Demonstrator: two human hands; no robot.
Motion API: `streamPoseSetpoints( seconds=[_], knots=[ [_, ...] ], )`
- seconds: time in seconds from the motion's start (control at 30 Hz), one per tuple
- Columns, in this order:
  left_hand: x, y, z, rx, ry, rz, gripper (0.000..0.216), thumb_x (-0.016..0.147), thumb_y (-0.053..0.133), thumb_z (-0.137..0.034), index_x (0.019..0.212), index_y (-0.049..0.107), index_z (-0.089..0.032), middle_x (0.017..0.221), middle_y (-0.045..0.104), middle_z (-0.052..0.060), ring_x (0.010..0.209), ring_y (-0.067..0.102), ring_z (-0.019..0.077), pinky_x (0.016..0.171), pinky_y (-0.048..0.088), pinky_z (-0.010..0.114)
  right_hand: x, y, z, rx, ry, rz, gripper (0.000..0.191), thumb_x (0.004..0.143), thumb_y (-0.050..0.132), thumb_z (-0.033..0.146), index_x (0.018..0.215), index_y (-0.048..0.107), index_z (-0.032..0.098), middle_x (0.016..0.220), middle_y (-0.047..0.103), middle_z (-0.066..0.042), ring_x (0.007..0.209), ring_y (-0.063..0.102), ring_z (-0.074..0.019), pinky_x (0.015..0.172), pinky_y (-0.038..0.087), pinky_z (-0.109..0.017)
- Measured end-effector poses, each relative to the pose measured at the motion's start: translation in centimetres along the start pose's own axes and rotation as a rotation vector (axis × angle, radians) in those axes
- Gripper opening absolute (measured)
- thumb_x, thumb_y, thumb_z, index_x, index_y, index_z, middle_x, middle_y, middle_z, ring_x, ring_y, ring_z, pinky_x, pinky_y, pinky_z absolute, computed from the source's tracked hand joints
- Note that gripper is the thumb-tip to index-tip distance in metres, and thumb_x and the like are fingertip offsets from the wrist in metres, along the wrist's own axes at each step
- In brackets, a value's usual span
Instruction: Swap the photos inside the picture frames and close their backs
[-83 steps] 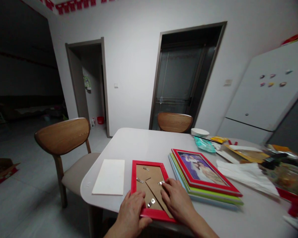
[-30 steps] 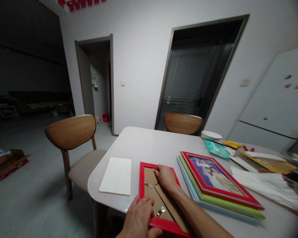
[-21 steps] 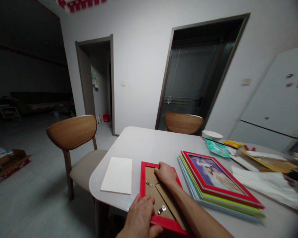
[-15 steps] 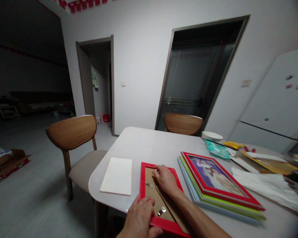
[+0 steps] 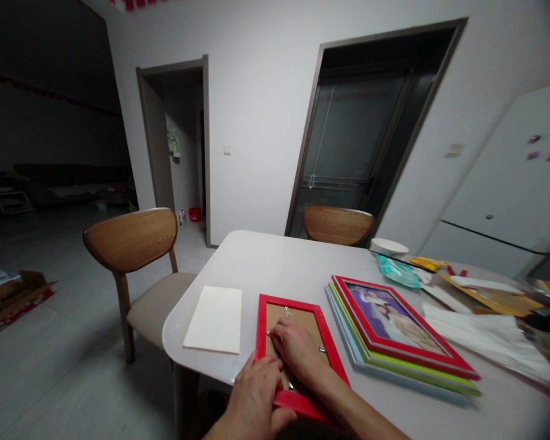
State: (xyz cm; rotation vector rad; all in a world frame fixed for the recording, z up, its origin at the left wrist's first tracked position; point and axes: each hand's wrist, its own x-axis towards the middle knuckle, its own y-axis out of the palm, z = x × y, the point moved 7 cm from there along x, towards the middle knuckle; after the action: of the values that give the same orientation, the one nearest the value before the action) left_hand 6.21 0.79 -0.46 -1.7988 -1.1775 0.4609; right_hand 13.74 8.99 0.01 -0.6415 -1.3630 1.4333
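A red picture frame [image 5: 326, 327] lies face down near the table's front edge, its brown backing board [image 5: 305, 322] showing. My left hand [image 5: 258, 391] grips the frame's near left corner, thumb along the near edge. Over the backing, my right hand [image 5: 297, 349] has its fingers closed at the left edge, where a small metal clip is mostly covered by them. Another metal clip [image 5: 287, 311] points toward the board's far edge, and one more clip [image 5: 322, 349] shows at the right edge. The near clip is partly hidden under my right wrist.
A white rectangular sheet [image 5: 215, 319] lies left of the frame. To the right, several stacked frames [image 5: 396, 333] hold a photo on top. Beyond them are a teal packet [image 5: 398, 271], a white bowl [image 5: 388, 247] and white wrapping [image 5: 486, 336]. Wooden chairs [image 5: 132, 237] flank the table.
My right hand has moved from the far clip to the left edge of the backing. The far and right clips are now uncovered. My left hand keeps its hold on the frame's corner.
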Motion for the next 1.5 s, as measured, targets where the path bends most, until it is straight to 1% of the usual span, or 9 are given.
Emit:
streamPoseSetpoints(
  seconds=[0.13, 0.33, 0.57, 0.67, 0.73, 0.9, 1.13, 1.4, 1.5],
  knots=[
    [0.2, 0.1, 0.2, -0.007, -0.013, -0.004, 0.062, 0.058, 0.069, -0.026, 0.114, 0.046, -0.012, 0.118, 0.05, 0.013, 0.111, 0.042, 0.0253, 0.099, 0.025, 0.043, 0.2, -0.2, 0.1, -0.01, 0.031, -0.016, 0.023, 0.076, 0.039, 0.014, 0.068, 0.061, 0.015, 0.073, 0.058, -0.006, 0.07, 0.05, -0.014, 0.063, 0.032, -0.023],
    [0.4, -0.2, -0.4, -0.037, -0.016, 0.016, 0.057, 0.059, 0.068, -0.023, 0.112, 0.048, -0.014, 0.116, 0.052, 0.012, 0.11, 0.043, 0.026, 0.098, 0.027, 0.042, 0.3, 0.1, 0.5, 0.057, -0.009, 0.003, 0.023, 0.072, 0.042, 0.012, 0.062, 0.062, 0.016, 0.066, 0.059, -0.004, 0.065, 0.05, -0.0126, 0.061, 0.033, -0.021],
    [0.4, -0.3, -1.2, -0.012, -0.03, 0.059, 0.056, 0.059, 0.066, -0.018, 0.111, 0.048, -0.008, 0.115, 0.052, 0.015, 0.108, 0.045, 0.0276, 0.099, 0.025, 0.043, -0.2, -0.7, 0.1, 0.167, -0.018, -0.026, 0.024, 0.076, 0.041, 0.02, 0.077, 0.065, 0.018, 0.073, 0.063, -0.004, 0.071, 0.054, -0.014, 0.066, 0.036, -0.023],
    [0.6, -0.6, -1.2, -0.026, -0.018, 0.058, 0.055, 0.059, 0.066, -0.017, 0.11, 0.049, -0.008, 0.114, 0.053, 0.015, 0.106, 0.046, 0.0268, 0.098, 0.026, 0.042, -1.2, -1.8, -0.8, 0.288, 0.017, -0.054, 0.026, 0.078, 0.039, 0.025, 0.087, 0.062, 0.017, 0.08, 0.063, -0.006, 0.074, 0.054, -0.0151, 0.068, 0.038, -0.024],
    [0.6, -0.8, -0.9, -0.047, -0.008, 0.035, 0.052, 0.059, 0.065, -0.016, 0.109, 0.049, -0.01, 0.111, 0.055, 0.013, 0.102, 0.048, 0.0253, 0.096, 0.029, 0.042, -2.4, -2.4, -1.1, 0.332, 0.0, -0.034, 0.025, 0.078, 0.039, 0.024, 0.082, 0.063, 0.017, 0.08, 0.062, -0.006, 0.076, 0.053, -0.0153, 0.069, 0.038, -0.025],
    [0.6, -0.4, 0.1, -0.097, 0.02, -0.036, 0.049, 0.061, 0.065, -0.019, 0.107, 0.049, -0.015, 0.109, 0.055, 0.01, 0.101, 0.049, 0.0237, 0.096, 0.029, 0.042, -5.8, -3.1, 0.5, 0.21, -0.171, 0.088, 0.022, 0.077, 0.042, 0.021, 0.075, 0.063, 0.023, 0.081, 0.058, -0.003, 0.079, 0.047, -0.0162, 0.071, 0.035, -0.029],
    [0.6, 0.2, 0.7, -0.11, 0.026, -0.071, 0.048, 0.059, 0.068, -0.019, 0.104, 0.051, -0.014, 0.104, 0.057, 0.01, 0.098, 0.05, 0.0241, 0.095, 0.03, 0.041, -7.6, -3.7, 1.9, 0.194, -0.235, 0.111, 0.022, 0.081, 0.038, 0.021, 0.072, 0.059, 0.021, 0.082, 0.055, -0.002, 0.082, 0.043, -0.015, 0.073, 0.035, -0.03],
    [0.6, -0.5, 0.2, -0.088, 0.016, -0.06, 0.049, 0.061, 0.066, -0.02, 0.106, 0.049, -0.015, 0.101, 0.059, 0.009, 0.095, 0.051, 0.023, 0.088, 0.037, 0.036, -8.5, -4.4, 2.0, 0.217, -0.226, 0.084, 0.022, 0.08, 0.039, 0.022, 0.076, 0.061, 0.023, 0.089, 0.057, -0.003, 0.087, 0.046, -0.0162, 0.078, 0.038, -0.032],
    [0.7, -0.5, -0.1, -0.049, 0.008, -0.051, 0.04, 0.059, 0.066, -0.018, 0.097, 0.053, -0.015, 0.106, 0.057, 0.009, 0.098, 0.05, 0.0227, 0.094, 0.03, 0.041, -8.5, -4.1, -0.1, 0.243, -0.137, 0.046, 0.025, 0.079, 0.039, 0.025, 0.093, 0.06, 0.024, 0.101, 0.056, -0.006, 0.095, 0.047, -0.0177, 0.083, 0.039, -0.034]
  ],
)
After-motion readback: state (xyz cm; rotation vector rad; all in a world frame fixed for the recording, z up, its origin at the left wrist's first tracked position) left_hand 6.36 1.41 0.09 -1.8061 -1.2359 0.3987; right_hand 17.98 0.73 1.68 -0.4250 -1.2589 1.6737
